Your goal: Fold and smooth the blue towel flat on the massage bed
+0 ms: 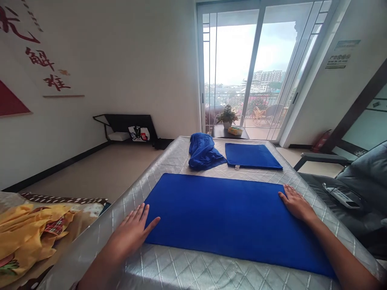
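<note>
**Count: three blue cloths, two hands**

Three blue cloths on the silver quilted table (169, 165): one large flat blue towel (232, 217), one small folded blue towel (252, 156), one crumpled blue towel (203, 152). Two bare hands: left hand (133, 231), right hand (296, 204). One potted plant (227, 117). One remote control (341, 196). One yellow cloth (28, 231). One glass sliding door (256, 68).

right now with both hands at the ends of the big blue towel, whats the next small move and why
Probably grip the two ends and fold one across. The left hand and right hand lie open at the edges of the flat blue towel, and a folded towel already lies beyond.
</note>
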Available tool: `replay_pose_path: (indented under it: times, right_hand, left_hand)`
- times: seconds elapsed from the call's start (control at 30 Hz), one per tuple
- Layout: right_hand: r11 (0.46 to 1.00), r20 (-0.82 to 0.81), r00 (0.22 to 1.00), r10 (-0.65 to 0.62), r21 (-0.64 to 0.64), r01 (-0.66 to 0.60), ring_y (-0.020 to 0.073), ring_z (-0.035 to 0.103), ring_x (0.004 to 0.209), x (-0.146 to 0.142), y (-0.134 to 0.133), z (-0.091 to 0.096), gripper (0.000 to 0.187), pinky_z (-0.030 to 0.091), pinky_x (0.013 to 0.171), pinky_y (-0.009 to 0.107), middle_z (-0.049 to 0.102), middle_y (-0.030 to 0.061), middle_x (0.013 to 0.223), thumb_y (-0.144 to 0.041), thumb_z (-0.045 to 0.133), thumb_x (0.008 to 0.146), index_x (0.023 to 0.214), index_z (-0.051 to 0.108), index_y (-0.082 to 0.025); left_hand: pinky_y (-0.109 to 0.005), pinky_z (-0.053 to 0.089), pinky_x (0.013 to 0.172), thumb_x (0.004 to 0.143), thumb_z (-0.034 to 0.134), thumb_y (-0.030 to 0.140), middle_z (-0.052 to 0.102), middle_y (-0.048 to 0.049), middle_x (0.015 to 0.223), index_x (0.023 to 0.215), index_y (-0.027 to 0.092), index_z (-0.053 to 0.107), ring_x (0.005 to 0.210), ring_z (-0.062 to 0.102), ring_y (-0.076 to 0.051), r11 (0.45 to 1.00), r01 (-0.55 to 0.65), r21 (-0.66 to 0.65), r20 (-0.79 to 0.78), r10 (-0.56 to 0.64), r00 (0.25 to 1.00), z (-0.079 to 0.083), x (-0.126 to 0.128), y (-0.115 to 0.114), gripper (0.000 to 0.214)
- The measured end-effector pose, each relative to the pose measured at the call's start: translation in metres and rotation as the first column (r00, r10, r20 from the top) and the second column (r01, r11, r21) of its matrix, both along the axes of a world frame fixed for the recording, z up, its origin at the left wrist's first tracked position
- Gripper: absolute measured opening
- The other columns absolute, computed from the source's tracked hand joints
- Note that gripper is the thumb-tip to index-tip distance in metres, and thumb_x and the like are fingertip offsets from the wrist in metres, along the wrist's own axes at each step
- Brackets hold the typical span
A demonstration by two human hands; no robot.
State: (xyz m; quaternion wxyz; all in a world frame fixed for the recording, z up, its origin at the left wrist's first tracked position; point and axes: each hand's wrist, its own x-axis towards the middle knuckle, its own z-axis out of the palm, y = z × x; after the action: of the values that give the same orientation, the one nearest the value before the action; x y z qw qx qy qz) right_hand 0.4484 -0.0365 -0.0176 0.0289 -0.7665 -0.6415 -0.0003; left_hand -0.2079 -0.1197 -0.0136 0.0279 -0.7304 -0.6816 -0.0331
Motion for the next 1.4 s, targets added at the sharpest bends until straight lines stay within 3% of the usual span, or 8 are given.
replay_pose_path:
  times: [0.07,0.2,0.33,0.43,0.57,0.87,1.1,1.4]
  right_hand:
    - [1.0,-0.006,1.0,0.0,0.013,0.0,0.0242,0.019,0.15,0.0,0.001,-0.002,0.077,0.017,0.123,0.043,0.023,0.0134,0.163,-0.05,0.011,0.097,0.155,0.024,-0.002]
    - [1.0,-0.018,1.0,0.004,0.027,-0.003,0.0235,0.019,0.15,0.002,0.001,-0.003,0.077,0.017,0.123,0.043,0.023,0.0127,0.163,-0.051,0.01,0.097,0.155,0.025,-0.003]
    - [0.999,-0.018,1.0,0.012,0.035,-0.011,0.0234,0.019,0.15,0.002,-0.001,-0.002,0.076,0.017,0.123,0.044,0.023,0.0125,0.163,-0.051,0.011,0.097,0.155,0.025,-0.004]
    - [0.999,-0.013,1.0,0.01,0.051,-0.01,0.0228,0.02,0.15,0.002,-0.001,-0.004,0.076,0.018,0.123,0.043,0.025,0.0123,0.162,-0.051,0.013,0.097,0.155,0.026,-0.005]
    - [0.999,-0.008,1.0,0.011,0.048,-0.011,0.022,0.019,0.15,0.002,-0.001,-0.004,0.076,0.017,0.123,0.042,0.025,0.0118,0.163,-0.051,0.012,0.097,0.156,0.025,-0.004]
    - [1.0,-0.025,1.0,0.007,0.024,-0.006,0.0233,0.018,0.151,0.002,-0.001,-0.001,0.077,0.016,0.123,0.043,0.023,0.0122,0.163,-0.053,0.01,0.097,0.156,0.024,-0.005]
    - [0.999,0.001,1.0,-0.024,0.034,0.024,0.0253,0.025,0.149,0.006,0.003,-0.001,0.075,0.022,0.121,0.043,0.027,0.013,0.162,-0.054,0.017,0.097,0.155,0.029,-0.008]
    - [0.997,0.003,0.999,0.035,-0.073,-0.035,0.0264,0.055,0.128,0.028,0.038,0.038,0.054,0.042,0.108,0.04,0.061,0.0096,0.138,-0.035,0.031,0.093,0.133,0.064,-0.017]
  left_hand:
    - [-0.049,0.025,0.119,0.093,0.021,0.076,0.028,-0.0193,0.158,0.151,0.003,0.037,0.147,0.028,-0.032,0.994,0.049,-0.096,0.026,-0.047,0.999,0.019,0.038,0.017,0.094]
    - [-0.039,0.016,0.122,0.099,0.017,0.068,0.025,-0.0103,0.161,0.155,0.013,0.031,0.15,0.022,-0.023,0.888,0.443,-0.121,0.162,-0.422,0.892,0.045,0.14,0.064,0.08]
    - [-0.036,0.012,0.123,0.101,0.013,0.065,0.021,-0.0114,0.163,0.156,0.012,0.027,0.151,0.017,-0.022,0.806,0.589,-0.055,0.243,-0.562,0.791,0.039,0.22,0.114,0.078]
    - [-0.04,0.012,0.123,0.1,0.011,0.065,0.022,-0.0139,0.162,0.156,0.01,0.027,0.151,0.016,-0.025,0.849,0.527,-0.046,0.244,-0.502,0.83,0.025,0.238,0.142,0.08]
    - [-0.043,0.012,0.122,0.1,0.011,0.066,0.025,-0.0137,0.162,0.156,0.012,0.027,0.151,0.019,-0.027,0.919,0.393,-0.039,0.221,-0.375,0.9,0.011,0.204,0.16,0.08]
    - [-0.048,0.012,0.121,0.1,0.014,0.065,0.015,-0.0182,0.163,0.157,0.006,0.022,0.151,0.013,-0.031,0.995,-0.059,-0.084,0.149,0.071,0.986,0.005,0.04,0.179,0.083]
    - [-0.048,0.015,0.12,0.098,0.013,0.067,0.019,-0.0182,0.163,0.156,0.006,0.024,0.151,0.016,-0.031,0.995,-0.098,-0.028,0.129,0.101,0.986,0.002,0.038,0.178,0.085]
    - [-0.047,0.019,0.119,0.098,0.018,0.067,0.019,-0.0213,0.162,0.156,0.008,0.027,0.15,0.018,-0.033,0.99,-0.134,-0.036,0.109,0.137,0.985,0.004,0.042,0.178,0.083]
